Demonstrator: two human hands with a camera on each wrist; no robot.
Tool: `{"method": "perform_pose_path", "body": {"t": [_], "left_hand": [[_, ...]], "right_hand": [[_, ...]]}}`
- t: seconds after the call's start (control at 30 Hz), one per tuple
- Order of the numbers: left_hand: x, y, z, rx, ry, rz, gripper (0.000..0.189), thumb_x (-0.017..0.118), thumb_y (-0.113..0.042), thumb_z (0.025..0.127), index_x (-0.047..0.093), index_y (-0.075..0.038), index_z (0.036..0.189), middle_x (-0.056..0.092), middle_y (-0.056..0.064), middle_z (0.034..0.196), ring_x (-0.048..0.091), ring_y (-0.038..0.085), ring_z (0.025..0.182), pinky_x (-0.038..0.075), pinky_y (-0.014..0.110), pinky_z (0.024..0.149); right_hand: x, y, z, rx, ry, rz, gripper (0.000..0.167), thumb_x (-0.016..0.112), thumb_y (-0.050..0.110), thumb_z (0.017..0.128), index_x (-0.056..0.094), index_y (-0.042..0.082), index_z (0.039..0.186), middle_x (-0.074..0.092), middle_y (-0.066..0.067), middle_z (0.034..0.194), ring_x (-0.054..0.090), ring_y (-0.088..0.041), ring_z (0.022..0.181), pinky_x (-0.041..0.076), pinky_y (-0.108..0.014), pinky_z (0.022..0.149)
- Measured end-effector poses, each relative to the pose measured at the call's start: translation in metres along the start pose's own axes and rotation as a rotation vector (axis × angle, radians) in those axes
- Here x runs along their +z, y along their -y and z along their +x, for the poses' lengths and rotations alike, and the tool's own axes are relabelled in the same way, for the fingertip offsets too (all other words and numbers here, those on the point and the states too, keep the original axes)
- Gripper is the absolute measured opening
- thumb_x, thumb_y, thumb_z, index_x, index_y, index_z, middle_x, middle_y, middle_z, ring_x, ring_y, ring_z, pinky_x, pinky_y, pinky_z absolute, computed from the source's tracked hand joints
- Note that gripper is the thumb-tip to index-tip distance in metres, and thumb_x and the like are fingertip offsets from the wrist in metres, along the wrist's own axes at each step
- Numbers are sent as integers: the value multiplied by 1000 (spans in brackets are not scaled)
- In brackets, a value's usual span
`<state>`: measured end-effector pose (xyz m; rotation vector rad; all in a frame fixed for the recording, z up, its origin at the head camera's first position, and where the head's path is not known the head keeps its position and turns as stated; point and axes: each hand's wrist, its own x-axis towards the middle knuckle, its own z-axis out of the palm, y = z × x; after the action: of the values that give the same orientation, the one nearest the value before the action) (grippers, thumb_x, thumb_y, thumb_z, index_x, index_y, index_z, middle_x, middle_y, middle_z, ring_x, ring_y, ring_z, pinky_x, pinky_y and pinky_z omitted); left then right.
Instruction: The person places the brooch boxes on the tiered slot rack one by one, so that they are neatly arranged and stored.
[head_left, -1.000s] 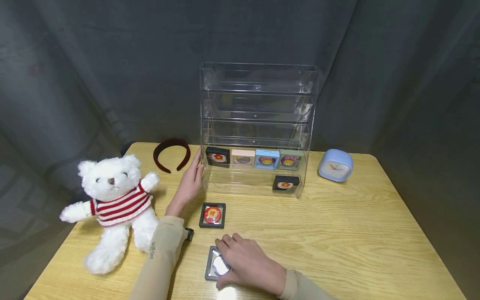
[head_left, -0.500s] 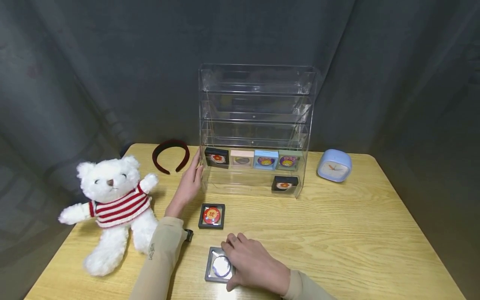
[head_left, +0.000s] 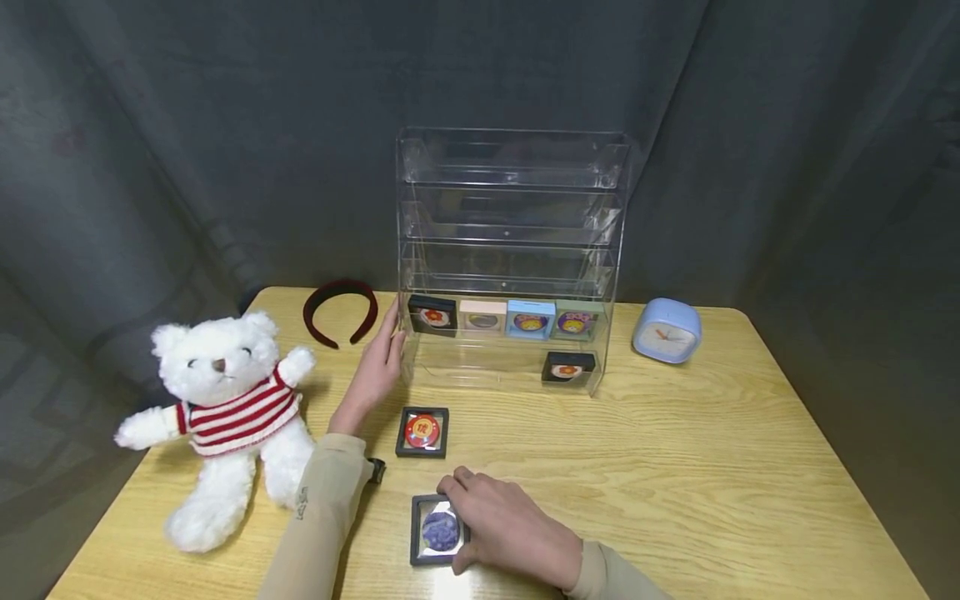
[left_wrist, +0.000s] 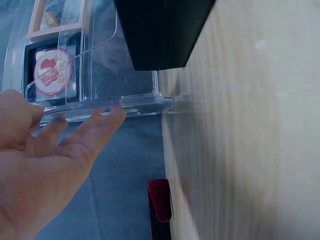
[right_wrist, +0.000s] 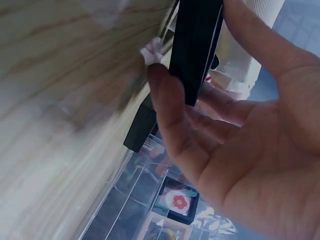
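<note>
My right hand (head_left: 517, 529) grips the right side of a black square display frame (head_left: 415, 542) low in the head view. A purple-blue round badge (head_left: 440, 531) shows inside it. In the right wrist view, thumb and curled fingers hold the frame's dark edge (right_wrist: 195, 50). My left hand (head_left: 378, 362) touches the left side of a clear acrylic rack (head_left: 510, 233), its fingers mostly straight against the panel in the left wrist view. Between the hands lies another black frame (head_left: 422, 452) with a red and gold disc.
Near the rack's bottom, one tier bears a black frame (head_left: 432, 316), a pink one (head_left: 482, 317), a blue one and a green one. Below sits another black frame (head_left: 568, 367). A white teddy bear (head_left: 225, 375) and dark red headband (head_left: 341, 287) stand left, a blue clock (head_left: 667, 331) right.
My right hand has shifted slightly right, uncovering more of the frame. Bright glare on the badge has given way to its purple-blue pattern. The left hand stays at the rack.
</note>
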<state>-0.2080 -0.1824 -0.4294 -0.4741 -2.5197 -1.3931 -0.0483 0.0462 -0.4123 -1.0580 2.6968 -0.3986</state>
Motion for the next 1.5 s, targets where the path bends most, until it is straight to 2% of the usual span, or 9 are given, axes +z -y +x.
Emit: {"method": "perform_pose_path", "body": {"t": [0.13, 0.37, 0.47, 0.63, 0.77, 0.9, 1.03, 1.3, 1.5], "left_hand": [[-1, 1, 0, -18, 12, -11, 61, 36, -9, 118, 14, -11, 174, 37, 29, 165, 39, 26, 65, 41, 56, 95], [-1, 2, 0, -23, 16, -6, 61, 36, -9, 118, 13, -11, 174, 57, 38, 132, 33, 20, 56, 43, 55, 91], [-1, 1, 0, -9, 6, -2, 61, 37, -8, 117, 14, -10, 174, 51, 36, 149, 33, 20, 57, 42, 56, 91], [-1, 1, -1, -14, 12, -17, 61, 37, -9, 118, 13, -12, 174, 47, 34, 156, 34, 23, 60, 41, 55, 94], [-2, 1, 0, -24, 14, -27, 62, 37, -8, 118, 13, -13, 174, 45, 31, 159, 34, 22, 60, 42, 54, 94], [-2, 1, 0, -27, 20, -27, 62, 37, -8, 118, 13, -12, 174, 52, 34, 149, 35, 22, 58, 43, 54, 92], [-1, 2, 0, -23, 15, -18, 62, 37, -8, 117, 13, -12, 174, 41, 30, 163, 40, 26, 64, 43, 55, 93], [-1, 3, 1, -36, 17, -21, 62, 37, -10, 118, 12, -14, 174, 53, 37, 146, 39, 33, 65, 41, 55, 96], [-1, 2, 0, -22, 14, -12, 61, 37, -10, 118, 13, -13, 174, 41, 31, 163, 58, 50, 89, 43, 58, 100]], "right_hand": [[-5, -4, 0, -22, -6, 107, 75, 100, 32, 69, 68, 8, 132, 67, -3, 115, 62, -6, 84, 56, -23, 73], [-13, -14, 0, -81, -78, 186, 52, 94, 20, 80, 74, 5, 126, 72, -4, 115, 67, -8, 91, 57, -23, 82], [-16, -17, 0, -83, -110, 217, 39, 90, 17, 86, 76, 4, 121, 73, -3, 111, 67, -7, 91, 57, -23, 80], [-24, -22, 0, -80, -174, 250, 22, 86, 14, 91, 79, 5, 110, 72, -1, 104, 66, -7, 88, 56, -25, 75], [-33, -28, 0, -66, -222, 254, 21, 86, 13, 91, 79, 4, 109, 70, -2, 101, 66, -9, 83, 56, -25, 70], [-42, -38, 1, -33, -284, 230, 24, 86, 11, 90, 79, 3, 111, 70, -4, 100, 66, -12, 80, 55, -25, 68], [-54, -53, 3, 19, -347, 190, 25, 87, 10, 89, 79, 3, 112, 71, -4, 102, 67, -16, 81, 55, -26, 68], [-68, -78, 10, 106, -470, 158, 23, 88, 10, 89, 79, 6, 110, 71, -3, 101, 61, -14, 78, 52, -32, 66], [-67, -96, 15, 157, -563, 147, 25, 88, 9, 88, 80, 5, 111, 71, -8, 102, 54, -13, 67, 46, -31, 58]]}}
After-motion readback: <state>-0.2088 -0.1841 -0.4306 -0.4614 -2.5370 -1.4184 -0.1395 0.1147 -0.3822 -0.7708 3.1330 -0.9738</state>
